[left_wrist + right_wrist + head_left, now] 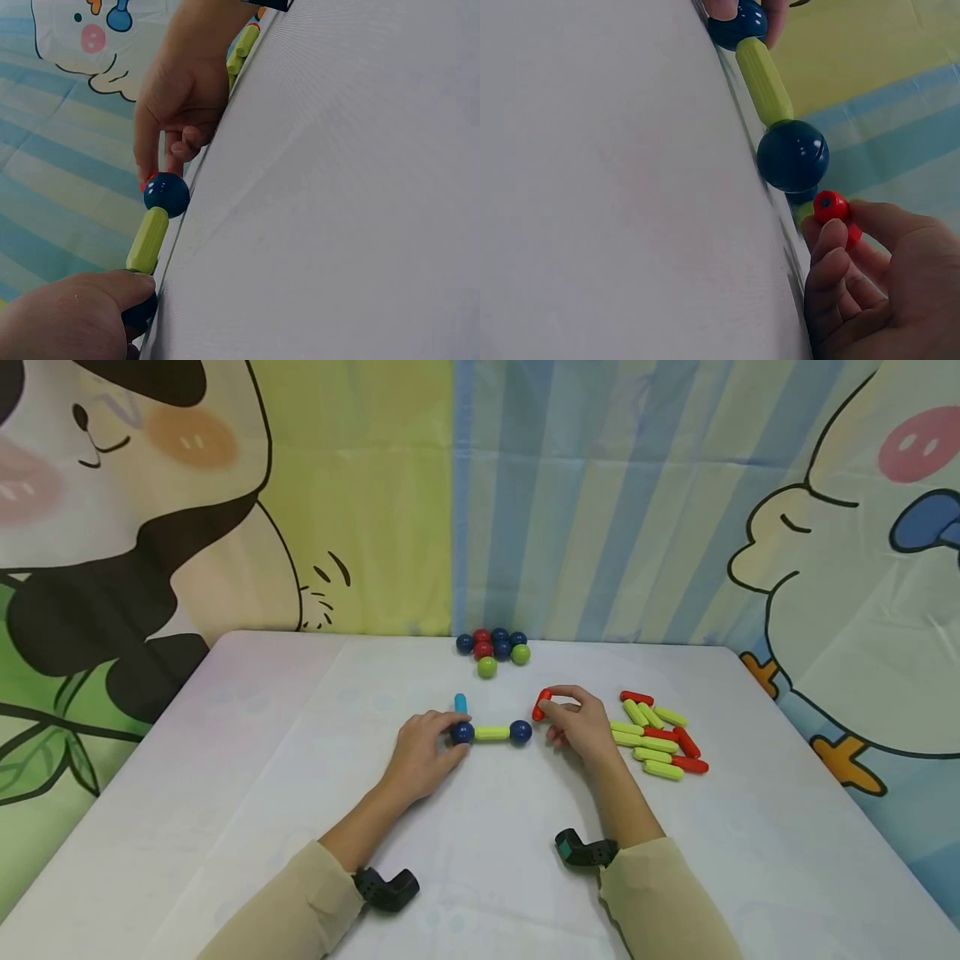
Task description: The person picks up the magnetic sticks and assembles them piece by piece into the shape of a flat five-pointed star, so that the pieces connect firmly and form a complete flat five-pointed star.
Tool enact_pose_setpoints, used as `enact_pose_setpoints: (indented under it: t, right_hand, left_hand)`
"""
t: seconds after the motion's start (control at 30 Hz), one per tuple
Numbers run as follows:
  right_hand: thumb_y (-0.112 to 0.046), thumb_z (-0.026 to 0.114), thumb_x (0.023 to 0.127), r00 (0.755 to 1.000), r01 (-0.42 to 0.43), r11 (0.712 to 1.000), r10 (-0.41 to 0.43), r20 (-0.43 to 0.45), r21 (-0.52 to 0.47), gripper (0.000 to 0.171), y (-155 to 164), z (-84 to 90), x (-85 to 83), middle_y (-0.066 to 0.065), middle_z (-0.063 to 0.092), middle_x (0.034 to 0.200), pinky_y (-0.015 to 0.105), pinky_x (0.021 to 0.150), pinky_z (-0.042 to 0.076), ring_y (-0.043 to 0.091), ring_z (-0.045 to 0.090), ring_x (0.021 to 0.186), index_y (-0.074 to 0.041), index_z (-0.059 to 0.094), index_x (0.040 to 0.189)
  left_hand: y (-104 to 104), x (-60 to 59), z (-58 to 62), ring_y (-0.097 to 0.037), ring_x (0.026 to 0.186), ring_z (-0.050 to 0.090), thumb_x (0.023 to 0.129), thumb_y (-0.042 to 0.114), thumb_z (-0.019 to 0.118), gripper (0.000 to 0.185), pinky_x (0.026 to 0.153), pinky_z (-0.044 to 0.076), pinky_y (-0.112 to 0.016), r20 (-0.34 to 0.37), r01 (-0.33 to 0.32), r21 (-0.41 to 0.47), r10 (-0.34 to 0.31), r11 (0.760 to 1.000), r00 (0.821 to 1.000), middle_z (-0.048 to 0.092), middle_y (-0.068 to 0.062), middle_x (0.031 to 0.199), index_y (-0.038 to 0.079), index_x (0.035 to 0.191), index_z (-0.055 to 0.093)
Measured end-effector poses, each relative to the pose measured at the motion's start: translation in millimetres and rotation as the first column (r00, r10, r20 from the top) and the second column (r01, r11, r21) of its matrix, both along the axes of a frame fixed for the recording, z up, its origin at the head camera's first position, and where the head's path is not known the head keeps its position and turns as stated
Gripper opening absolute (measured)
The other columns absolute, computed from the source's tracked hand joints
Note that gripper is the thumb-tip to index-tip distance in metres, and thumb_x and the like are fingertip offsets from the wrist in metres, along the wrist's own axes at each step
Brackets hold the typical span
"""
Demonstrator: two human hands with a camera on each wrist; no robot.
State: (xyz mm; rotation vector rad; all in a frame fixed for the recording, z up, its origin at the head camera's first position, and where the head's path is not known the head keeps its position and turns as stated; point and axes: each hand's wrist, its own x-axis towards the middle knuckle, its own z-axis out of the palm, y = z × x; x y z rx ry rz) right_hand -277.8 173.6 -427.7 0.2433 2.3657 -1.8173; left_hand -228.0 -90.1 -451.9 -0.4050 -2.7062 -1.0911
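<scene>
Beige sleeves [667, 902] lie nearest my head camera, a black wrist device [387, 890] at each cuff. Following the arms forward to the fingers, I see the left hand [422, 757] with thumb and forefinger narrowed on a dark blue ball [462, 733], one on its near side, one on its far side. On the right hand [583, 725], thumb and forefinger pinch a short red rod [542, 704], held tilted; my right wrist view shows a dark spot on its end. I cannot tell whether that rod touches the desk [270, 768].

Between the hands, a yellow-green rod [492, 733] links the gripped ball to a second dark blue ball [521, 732]. The red rod is just beside this second ball, with a slight gap showing. A light blue rod [461, 702] points toward the far edge from the left forefinger, which hides its near end.

Farther out, I have a spread of yellow-green and red rods [663, 742] right of the right hand, and a cluster of dark blue, red and green balls [502, 649] near the far edge. Behind everything hangs a cartoon backdrop [645, 527], partly striped in blue.
</scene>
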Motion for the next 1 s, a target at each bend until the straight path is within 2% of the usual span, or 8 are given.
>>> enact_pose_setpoints:
  t: [0.23, 0.4, 0.6, 0.73, 0.9, 1.0]
  right_hand:
    - [-0.031, 0.069, 0.098, 1.000, -0.016, 0.999, 0.017, -0.023, 0.052, 0.042, -6.1, 0.1, 2.6, 0.003, 0.071, 0.089, 0.022, 0.050, 0.045, 0.016, 0.055, 0.053, -0.021, 0.058, 0.138]
    - [-0.031, 0.068, 0.099, 0.999, -0.049, 0.995, 0.051, -0.017, 0.088, 0.039, -6.1, -1.3, 2.3, 0.006, 0.073, 0.094, 0.023, 0.051, 0.045, 0.016, 0.055, 0.054, -0.019, 0.060, 0.135]
    - [-0.034, 0.065, 0.101, 0.999, -0.027, 0.992, 0.030, -0.020, 0.126, 0.033, -6.5, -2.3, 2.3, 0.007, 0.063, 0.101, 0.023, 0.054, 0.047, 0.016, 0.056, 0.059, -0.015, 0.064, 0.128]
    - [-0.035, 0.065, 0.100, 0.999, -0.008, 0.984, 0.016, -0.046, 0.180, 0.029, -6.1, -1.2, 3.7, 0.005, 0.061, 0.093, 0.023, 0.056, 0.046, 0.017, 0.053, 0.063, -0.012, 0.068, 0.119]
    - [-0.035, 0.066, 0.099, 0.995, -0.052, 0.948, 0.075, -0.062, 0.312, 0.027, -5.9, 1.3, 4.7, 0.003, 0.063, 0.083, 0.027, 0.062, 0.043, 0.020, 0.053, 0.071, -0.009, 0.071, 0.107]
    - [-0.035, 0.066, 0.098, 0.990, -0.106, 0.913, 0.134, -0.044, 0.395, 0.027, -7.8, 3.6, 4.6, 0.005, 0.066, 0.082, 0.029, 0.067, 0.043, 0.023, 0.055, 0.079, -0.009, 0.072, 0.104]
  left_hand:
    - [0.8, -0.7, 0.0, -0.029, 0.118, 0.061, 0.091, 0.020, 0.079, 0.041, 0.105, 0.046, -0.048, 0.003, 0.000, -0.001, 0.000, 1.000, 1.000, 0.071, -0.008, 0.123, 0.018, 0.132, 0.070]
    - [1.4, 0.1, 0.2, -0.029, 0.119, 0.061, 0.090, 0.021, 0.079, 0.042, 0.106, 0.045, -0.049, 0.004, 0.002, 0.000, -0.002, 1.000, 1.000, 0.071, -0.008, 0.124, 0.018, 0.132, 0.070]
    - [0.8, -0.7, -2.2, -0.029, 0.117, 0.061, 0.091, 0.022, 0.077, 0.040, 0.105, 0.045, -0.049, -0.010, 0.004, 0.004, -0.004, 1.000, 1.000, 0.072, -0.007, 0.123, 0.019, 0.130, 0.071]
    - [0.0, -1.9, -4.2, -0.029, 0.114, 0.062, 0.094, 0.024, 0.071, 0.035, 0.103, 0.045, -0.049, -0.021, 0.005, 0.029, -0.005, 1.000, 1.000, 0.072, -0.008, 0.121, 0.017, 0.128, 0.072]
    - [-0.1, -2.1, -2.8, -0.028, 0.111, 0.063, 0.099, 0.026, 0.064, 0.033, 0.101, 0.047, -0.048, -0.010, -0.023, 0.084, 0.024, 0.996, 1.000, 0.072, -0.009, 0.120, 0.014, 0.129, 0.071]
    - [0.1, -1.7, -0.3, -0.027, 0.102, 0.062, 0.098, 0.024, 0.065, 0.034, 0.095, 0.047, -0.048, -0.023, -0.054, 0.093, 0.057, 0.994, 0.998, 0.073, -0.010, 0.113, 0.011, 0.129, 0.071]
